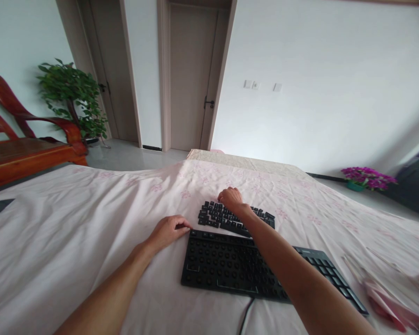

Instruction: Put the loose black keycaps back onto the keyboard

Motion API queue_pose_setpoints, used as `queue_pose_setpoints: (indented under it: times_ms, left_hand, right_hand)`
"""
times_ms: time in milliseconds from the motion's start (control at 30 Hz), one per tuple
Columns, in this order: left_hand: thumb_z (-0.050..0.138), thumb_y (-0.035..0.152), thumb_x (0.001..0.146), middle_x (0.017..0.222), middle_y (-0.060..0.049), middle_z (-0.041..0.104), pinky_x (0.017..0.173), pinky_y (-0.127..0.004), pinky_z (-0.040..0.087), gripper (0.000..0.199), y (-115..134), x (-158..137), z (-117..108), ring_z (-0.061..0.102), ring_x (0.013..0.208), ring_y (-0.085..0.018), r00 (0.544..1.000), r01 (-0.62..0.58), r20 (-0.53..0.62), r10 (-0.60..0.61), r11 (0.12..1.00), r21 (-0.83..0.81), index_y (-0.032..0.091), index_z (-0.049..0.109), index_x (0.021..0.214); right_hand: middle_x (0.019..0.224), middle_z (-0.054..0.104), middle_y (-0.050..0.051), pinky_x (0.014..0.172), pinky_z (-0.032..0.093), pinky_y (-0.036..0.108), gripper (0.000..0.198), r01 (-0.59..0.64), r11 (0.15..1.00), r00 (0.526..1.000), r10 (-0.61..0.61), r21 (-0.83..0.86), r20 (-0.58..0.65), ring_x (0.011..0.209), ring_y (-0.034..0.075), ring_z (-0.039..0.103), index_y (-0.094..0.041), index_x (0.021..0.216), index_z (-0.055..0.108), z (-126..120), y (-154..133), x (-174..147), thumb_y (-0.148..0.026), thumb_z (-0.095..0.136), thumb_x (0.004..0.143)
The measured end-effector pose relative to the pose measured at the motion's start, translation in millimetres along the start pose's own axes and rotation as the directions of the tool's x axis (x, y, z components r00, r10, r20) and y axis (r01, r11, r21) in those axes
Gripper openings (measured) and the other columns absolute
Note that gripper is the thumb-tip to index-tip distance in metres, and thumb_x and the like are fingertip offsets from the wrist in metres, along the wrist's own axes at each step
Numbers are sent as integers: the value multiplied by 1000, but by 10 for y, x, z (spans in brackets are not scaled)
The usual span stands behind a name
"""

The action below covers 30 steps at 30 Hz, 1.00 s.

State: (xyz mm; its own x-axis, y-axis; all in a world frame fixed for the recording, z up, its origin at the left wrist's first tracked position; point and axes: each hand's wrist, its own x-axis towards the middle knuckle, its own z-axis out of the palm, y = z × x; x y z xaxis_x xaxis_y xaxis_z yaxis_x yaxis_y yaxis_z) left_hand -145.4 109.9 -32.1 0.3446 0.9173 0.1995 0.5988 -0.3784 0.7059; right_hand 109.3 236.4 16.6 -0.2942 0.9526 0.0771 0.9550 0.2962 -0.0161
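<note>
A black keyboard [226, 265] lies on the cloth, its main section stripped of keycaps and its number pad still capped. Beyond it, loose black keycaps [211, 215] are laid out in rows. My left hand [170, 229] rests on the cloth at the keyboard's upper left corner, thumb and finger closed on that corner. My right hand [231, 199] reaches over the keyboard to the far edge of the keycap rows. Its fingers are pinched together, with a small dark keycap partly showing at the fingertips. My right forearm covers part of the keyboard and keycaps.
A pink flowered cloth [132, 223] with folds covers the surface. A cable [246, 316] runs from the keyboard's near edge. At right is a blurred pink object [387, 302]. Behind stand a wooden chair [56, 153], a leafy plant [70, 88] and purple flowers [368, 177].
</note>
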Motion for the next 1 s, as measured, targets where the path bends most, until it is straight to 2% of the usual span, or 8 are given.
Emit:
queue_pose_setpoints:
  times_ms: [133,233,300,400,533,700,1000]
  left_hand:
    - [55,30,80,94,-1,72,79,-23,44,22,11,-4,-5,64,88,-17,1000,4,6,-4,1000,-5,22,73,90]
    - [56,31,79,94,-1,73,79,-23,45,22,18,-10,-2,64,88,-18,1000,15,7,-15,1000,-4,22,73,90]
    - [56,31,79,93,-1,73,78,-23,45,23,19,-13,2,64,87,-18,1000,21,6,-21,1000,-2,22,73,90]
    - [56,32,79,94,-2,73,78,-23,45,23,23,-18,4,64,88,-18,1000,28,3,-28,1000,5,22,73,90]
    - [56,32,80,95,-1,73,79,-23,45,22,35,-28,2,64,89,-17,1000,9,2,-9,1000,13,22,73,90]
    - [56,30,80,95,-1,72,79,-23,45,22,27,-38,11,64,89,-17,1000,-8,-2,8,1000,7,22,73,91]
    - [57,32,80,93,-1,72,80,-22,45,22,24,-37,7,63,88,-17,1000,2,-1,-2,1000,23,23,73,90]
  right_hand:
    - [98,72,6,88,35,29,23,-5,998,998,9,68,-67,103,21,57,-25,96,75,-99,-43,-161,-26,56,83]
    - [104,71,0,80,40,24,26,7,988,995,8,152,-100,97,18,61,-29,105,71,-165,-93,-441,-33,54,86]
    - [99,72,-2,76,43,23,24,18,959,994,15,282,-112,91,17,63,-29,103,72,-181,-135,-682,-34,57,84]
    - [95,72,-3,79,44,24,17,86,892,988,-18,444,-154,89,17,64,-28,93,74,-169,-201,-1041,-30,62,80]
    - [93,71,-2,86,43,26,14,174,878,976,-93,447,-199,92,17,62,-28,87,74,-111,-276,-1367,-25,62,80]
    - [89,70,-2,84,41,27,12,214,880,966,-126,424,-226,89,16,59,-28,84,74,-20,-328,-1479,-22,64,79]
    - [87,70,-1,82,41,27,11,169,911,978,-107,376,-179,90,18,57,-27,82,74,-9,-392,-1456,-22,65,78]
